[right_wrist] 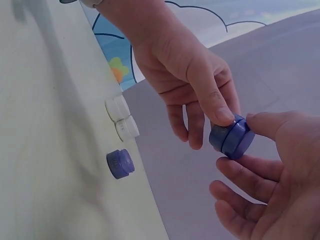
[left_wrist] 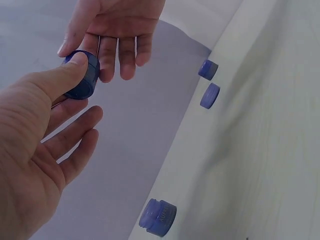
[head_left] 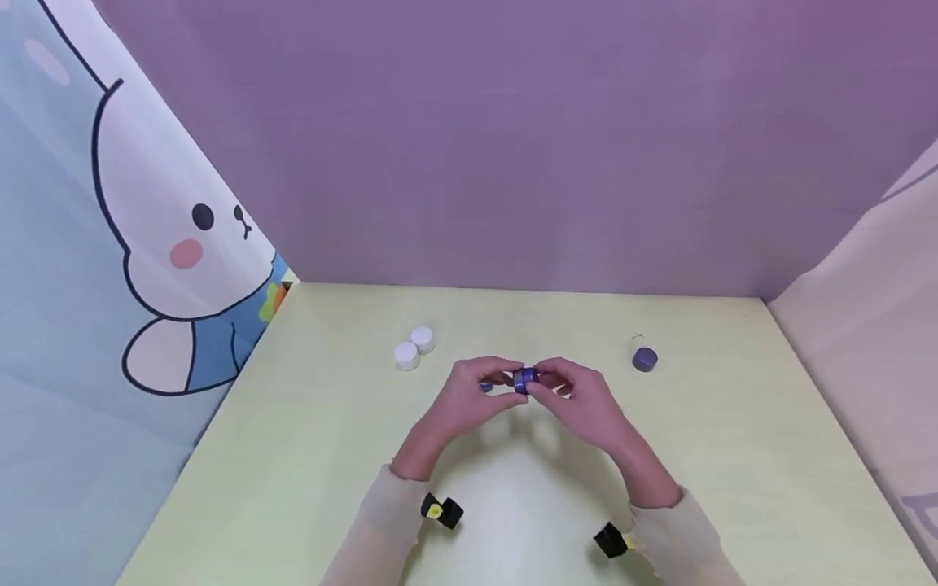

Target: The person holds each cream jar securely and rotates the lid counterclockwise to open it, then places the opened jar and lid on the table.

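Two hands meet above table (head_left: 308, 456) middle, jointly pinching blue jar (head_left: 524, 379). Left hand (head_left: 469, 399) thumb on jar rim, other fingers loose, spread beneath. Right hand (head_left: 582, 400) thumb and forefinger on jar's opposite end, remaining fingers relaxed. Purple wall beyond fingertips; bare tabletop either side of wrists. Second blue jar (right_wrist: 120, 163) on table just below left fingers; embossed lettering on it, unreadable. White jars (head_left: 414, 348) past left knuckles, touching each other. Purple jar (head_left: 644, 359) out beyond right hand, well apart. Jar contents not visible.
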